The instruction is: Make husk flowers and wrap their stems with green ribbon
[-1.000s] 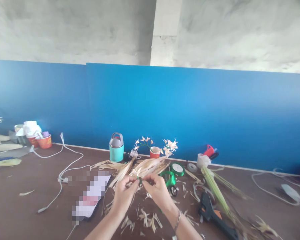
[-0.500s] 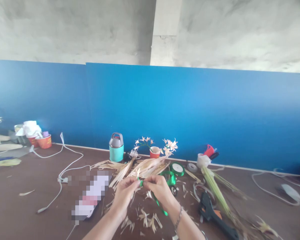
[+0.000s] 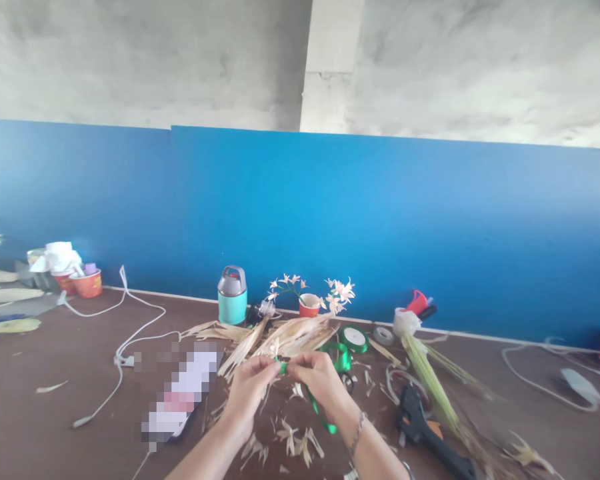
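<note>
Over the middle of the table, my left hand [image 3: 247, 387] pinches the green stem of a small pale flower [image 3: 275, 348], whose petals point upward. Close beside it, my right hand [image 3: 320, 381] is closed on a green ribbon [image 3: 283, 367], which stretches across the short gap between my fingertips. A tail of the ribbon hangs below my right hand toward the table. Where the ribbon meets the stem is too small to make out. Dried corn husks [image 3: 300, 333] lie just beyond my hands, and loose husk flowers [image 3: 297, 440] lie below them.
A black glue gun [image 3: 430, 430] and green stalks [image 3: 433, 380] lie to the right. Behind stand a teal jar [image 3: 233, 303], a red cup [image 3: 309, 307] with flowers and a ribbon spool [image 3: 354, 338]. A blurred-out flat object [image 3: 183, 393] and white cables [image 3: 123, 353] are left.
The flower in my left hand has turned or tilted slightly. A little more ribbon shows between my fingertips. Both hands stay in nearly the same place.
</note>
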The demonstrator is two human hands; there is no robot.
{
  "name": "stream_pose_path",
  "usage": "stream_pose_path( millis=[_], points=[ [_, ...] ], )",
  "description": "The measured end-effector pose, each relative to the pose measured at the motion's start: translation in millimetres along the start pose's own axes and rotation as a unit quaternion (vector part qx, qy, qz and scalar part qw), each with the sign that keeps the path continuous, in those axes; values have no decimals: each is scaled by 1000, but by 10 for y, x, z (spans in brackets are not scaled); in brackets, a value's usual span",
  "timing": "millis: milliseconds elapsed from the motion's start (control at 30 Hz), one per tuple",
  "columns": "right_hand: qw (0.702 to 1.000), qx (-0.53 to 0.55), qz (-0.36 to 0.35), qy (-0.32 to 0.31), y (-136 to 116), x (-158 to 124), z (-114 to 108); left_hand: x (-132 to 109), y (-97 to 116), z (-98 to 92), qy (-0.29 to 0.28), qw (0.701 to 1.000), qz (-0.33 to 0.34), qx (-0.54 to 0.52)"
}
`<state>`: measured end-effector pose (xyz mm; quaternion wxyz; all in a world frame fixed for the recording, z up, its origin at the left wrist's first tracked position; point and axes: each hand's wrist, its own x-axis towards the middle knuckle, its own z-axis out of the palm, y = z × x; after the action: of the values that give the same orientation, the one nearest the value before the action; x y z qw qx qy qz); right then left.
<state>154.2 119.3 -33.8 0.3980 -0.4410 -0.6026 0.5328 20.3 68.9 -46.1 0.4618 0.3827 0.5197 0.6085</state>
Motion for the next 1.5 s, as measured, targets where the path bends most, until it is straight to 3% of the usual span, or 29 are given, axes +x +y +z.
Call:
stream_pose_path(
  millis=[433, 600, 733, 1100, 1200, 1300, 1400, 1500],
  points=[
    [997, -1, -63, -34, -25, 84, -158, 5, 77, -12, -17, 1000, 0, -5],
    [991, -85, -74, -72, -56, 36, -93, 15, 61, -8, -32, 998, -19, -43],
    [988, -124, -76, -41, -9, 10, -101, 11, 50, 0, -40, 997, -31, -55],
    [988, -147, -37, -27, 77, -84, -319, -63, 79, 39, -77, 996, -32, 6],
    [985, -164, -43, -14, -5, -126, -465, -60, 112, 18, -76, 997, -19, 29],
    [979, -192, -52, 42, -59, -171, -739, -26, 114, -9, -71, 996, -15, 52],
    [959, -253, -44, 122, -19, -222, -1034, -4, 109, -14, -75, 995, -11, 71],
    [930, -331, -27, 160, 82, -291, -1209, -28, 124, 0, -81, 994, -11, 67]
  ],
)
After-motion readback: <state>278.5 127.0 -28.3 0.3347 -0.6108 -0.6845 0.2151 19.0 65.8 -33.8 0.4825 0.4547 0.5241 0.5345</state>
